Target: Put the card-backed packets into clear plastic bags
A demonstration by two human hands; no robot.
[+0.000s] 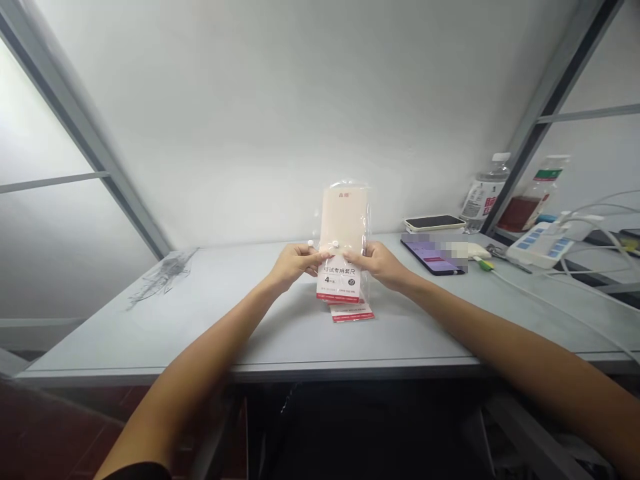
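Over the middle of the desk [280, 333], I have a clear plastic packet [344, 223] standing upright between my hands, its beige insert above and a printed label with a red edge at the bottom. My left hand [296, 262] and right hand [380, 262] are both closed on it, with the fingers [314, 255] curled in from either side, pinching the sleeve near mid-height. An even pinch from both sides holds the slippery plastic square without creasing it. Directly below lies a red-edged card [353, 313]; I can't tell whether the packet touches it. Toward the upper right are a dark phone [434, 222], a lit phone [430, 257], partly blurred, two plastic bottles [507, 193] and a power strip [537, 245].
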